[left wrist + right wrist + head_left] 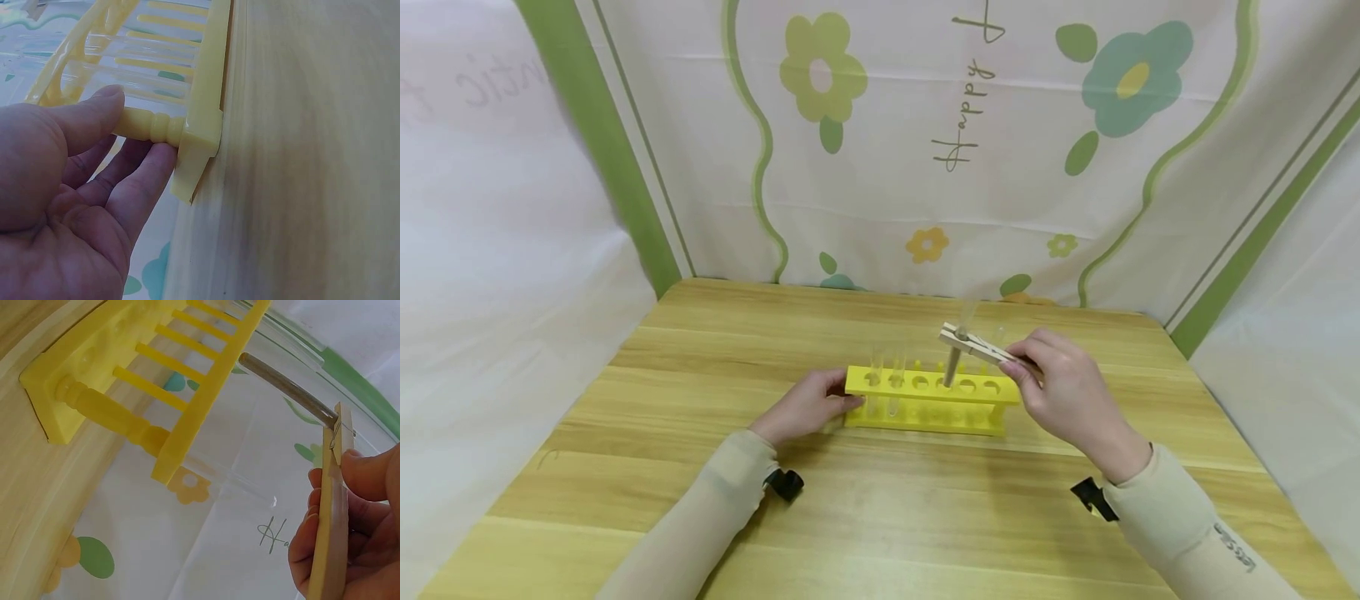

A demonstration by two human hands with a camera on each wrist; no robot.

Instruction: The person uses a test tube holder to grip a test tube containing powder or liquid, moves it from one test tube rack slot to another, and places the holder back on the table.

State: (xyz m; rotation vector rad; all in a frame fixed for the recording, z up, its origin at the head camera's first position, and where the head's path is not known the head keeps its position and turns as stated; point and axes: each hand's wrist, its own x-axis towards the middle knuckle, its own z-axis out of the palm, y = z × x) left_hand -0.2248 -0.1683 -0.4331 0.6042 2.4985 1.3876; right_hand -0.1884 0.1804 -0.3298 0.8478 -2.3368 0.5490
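A yellow test tube rack [932,395] stands on the table. My left hand [811,407] holds its left end, thumb and fingers around the yellow end post [140,124]. In my right hand [1066,392] is a wooden test tube clamp [331,531], pinched between thumb and fingers. The clamp's jaws hold a test tube [287,387] with grey-brown contents in its lower part. That tube tilts slightly, its bottom close over a hole near the middle of the rack. Two clear test tubes [896,392] stand in the leftmost holes.
Another clear tube [240,481] is at the rack's right end, toward the back. Several yellow pegs [169,359] line the rack's rear side. A wood-grain table [880,525] lies beneath, with a flower-printed curtain [880,175] behind and white cloth [512,250] at the sides.
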